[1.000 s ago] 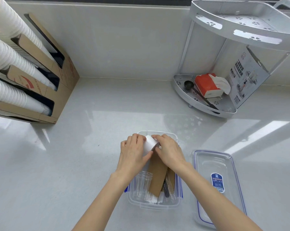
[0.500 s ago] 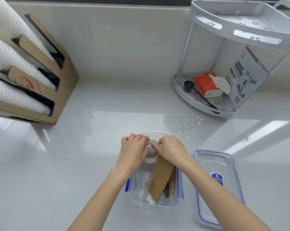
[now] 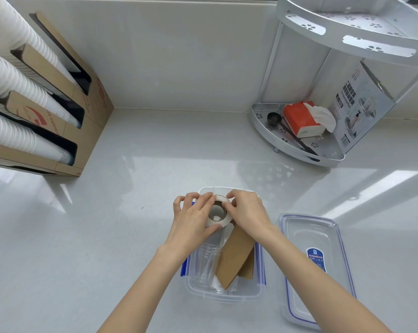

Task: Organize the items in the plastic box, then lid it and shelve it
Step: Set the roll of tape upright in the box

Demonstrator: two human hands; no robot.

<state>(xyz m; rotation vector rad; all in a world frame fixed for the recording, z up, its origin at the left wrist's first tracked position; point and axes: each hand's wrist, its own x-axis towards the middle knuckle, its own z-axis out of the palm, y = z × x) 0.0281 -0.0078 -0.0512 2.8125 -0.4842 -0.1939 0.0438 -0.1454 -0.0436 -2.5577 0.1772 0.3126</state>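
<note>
Nearest the camera, two bare forearms reach forward over a clear plastic box [image 3: 223, 295] with blue side latches, standing on a glossy white counter [image 3: 107, 236]. In the box's near end, just below the fingers, lie a clear plastic cup [image 3: 204, 263] and two brown cardboard pieces [image 3: 235, 257], one over the other, with something white under them that cannot be made out.

Above the box's far end both hands hold one roll of white tape [image 3: 218, 211] — its dark core faces up. The left hand [image 3: 193, 222] curls around the roll's left side, thumb pressed under its near edge; the right hand [image 3: 247, 212] clamps the right side, fingertips on the rim.

Right of the right wrist lies the clear lid [image 3: 316, 267], blue-edged, apart from the box; its blue label carries writing too small to read.

Farther off, beyond the fingers to the right, a white corner rack [image 3: 297, 150] holds a black scoop [image 3: 274, 118], a red tissue pack [image 3: 299, 117] and a printed carton [image 3: 361, 109] with unreadable dark characters. Far left, a cardboard dispenser [image 3: 88, 131] holds stacks of white cups [image 3: 15, 78] — its red lettering is not legible.
</note>
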